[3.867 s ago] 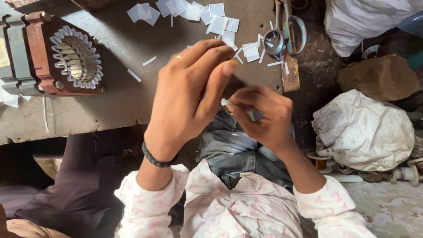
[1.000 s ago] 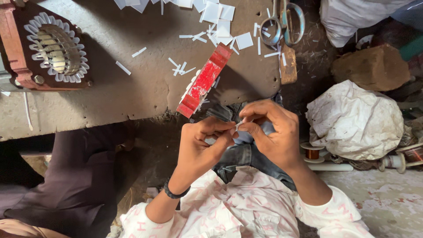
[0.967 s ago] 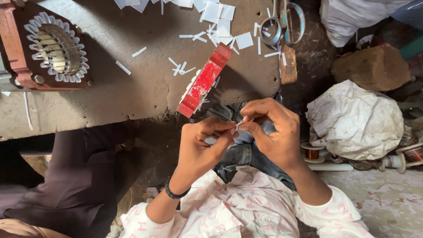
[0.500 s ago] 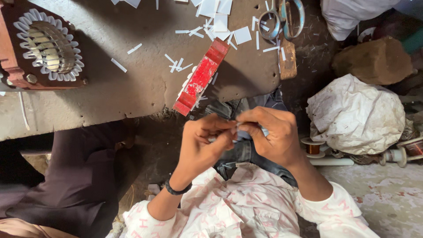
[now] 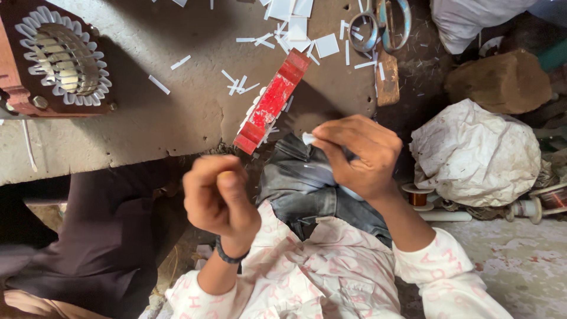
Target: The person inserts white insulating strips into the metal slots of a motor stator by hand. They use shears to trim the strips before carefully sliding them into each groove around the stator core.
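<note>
Pinching a small white paper piece [image 5: 308, 138] between thumb and fingertips, the right hand [image 5: 354, 155] is hovering over the person's lap, just below the edge of the grey slab [image 5: 147, 127]. Its fingers are curling close together, so only one little corner of the paper is peeking out at the upper left of the hand. The rest of the paper is hiding inside the fingers, so which way its long side is running is hard to tell.

The left hand [image 5: 217, 195] is floating apart from the right one, lower and to the left. Its fingers are folding in loosely, with the thumb pressing against them. It is too blurry to tell if anything tiny is sitting between them. A dark band [image 5: 227, 255] is circling its wrist.

A red strip [image 5: 271, 101] is lying on the slab near the right hand, slanting from the upper right down to the lower left, with its lower end poking over the slab's edge. White paper bits [image 5: 239, 84] are lying all around it. Scissors [image 5: 381, 23] are resting at the top, partly cut off by the picture's edge. A round metal part with white paper teeth [image 5: 62, 56] is sitting at the far left.
</note>
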